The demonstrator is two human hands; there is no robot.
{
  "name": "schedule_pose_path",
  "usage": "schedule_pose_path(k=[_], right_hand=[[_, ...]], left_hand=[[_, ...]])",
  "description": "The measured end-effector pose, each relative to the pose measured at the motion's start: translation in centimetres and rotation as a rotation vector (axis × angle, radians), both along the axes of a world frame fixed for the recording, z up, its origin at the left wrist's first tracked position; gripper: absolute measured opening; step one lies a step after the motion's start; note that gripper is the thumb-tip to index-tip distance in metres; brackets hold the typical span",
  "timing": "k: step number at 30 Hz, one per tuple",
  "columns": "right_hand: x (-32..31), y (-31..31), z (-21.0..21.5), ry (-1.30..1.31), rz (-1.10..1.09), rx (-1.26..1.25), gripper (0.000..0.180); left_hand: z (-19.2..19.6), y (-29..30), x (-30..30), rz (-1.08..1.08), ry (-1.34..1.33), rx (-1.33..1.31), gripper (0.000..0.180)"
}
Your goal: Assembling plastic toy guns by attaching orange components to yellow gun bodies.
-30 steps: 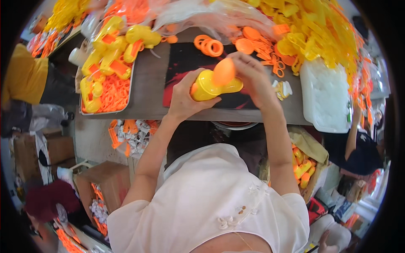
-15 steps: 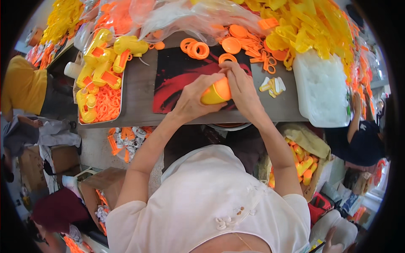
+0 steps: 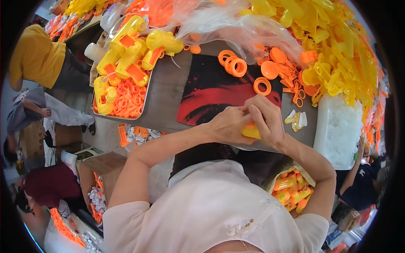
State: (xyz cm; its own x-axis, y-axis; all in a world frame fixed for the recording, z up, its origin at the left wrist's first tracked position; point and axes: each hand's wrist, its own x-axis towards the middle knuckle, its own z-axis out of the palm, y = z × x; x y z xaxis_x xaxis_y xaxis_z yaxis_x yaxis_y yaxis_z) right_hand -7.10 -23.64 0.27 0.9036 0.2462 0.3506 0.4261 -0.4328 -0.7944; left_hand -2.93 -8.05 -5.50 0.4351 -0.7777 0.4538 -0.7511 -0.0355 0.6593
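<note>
Left hand meets right hand, apparently cupped around a yellow piece.

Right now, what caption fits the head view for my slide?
Left hand and right hand cup a yellow plastic piece, orange rings lying on a black-and-red mat beyond.

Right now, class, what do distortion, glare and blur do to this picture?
Head view: black surrounds a rounded picture; head view: pale sheen lies on the plastic bag; head view: left hand and right hand read fairly clearly, while the person in maroon looks softer.
</note>
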Motion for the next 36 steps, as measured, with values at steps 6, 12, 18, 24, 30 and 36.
schedule_pose_path(k=[6,12,18,24,30,36], right_hand=[[7.0,2.6,-0.1,0.533,0.164,0.214,0.028],[19.3,9.0,-8.9,-0.153,-0.346,-0.535,0.031],[23.3,13.5,-10.7,-0.361,-0.623,-0.736,0.022],[18.0,9.5,-3.4,-0.074,-0.100,-0.319,0.031],[4.9,6.6,-0.1,0.442,0.114,0.462,0.036],[-0.6,4.1,-1.4,0.188,-0.099,0.483,0.030]], left_hand=[[0.5,2.7,0.1,0.187,0.387,-0.208,0.072],[1.0,13.1,-4.8,0.604,0.444,-0.305,0.072],[0.7,18.1,-6.4,0.881,0.406,-0.437,0.071],[0.8,17.4,-4.4,0.910,0.475,-0.620,0.071],[0.9,13.5,-1.6,0.679,0.458,-0.628,0.074],[1.8,9.4,-1.9,0.510,0.459,-0.517,0.071]])
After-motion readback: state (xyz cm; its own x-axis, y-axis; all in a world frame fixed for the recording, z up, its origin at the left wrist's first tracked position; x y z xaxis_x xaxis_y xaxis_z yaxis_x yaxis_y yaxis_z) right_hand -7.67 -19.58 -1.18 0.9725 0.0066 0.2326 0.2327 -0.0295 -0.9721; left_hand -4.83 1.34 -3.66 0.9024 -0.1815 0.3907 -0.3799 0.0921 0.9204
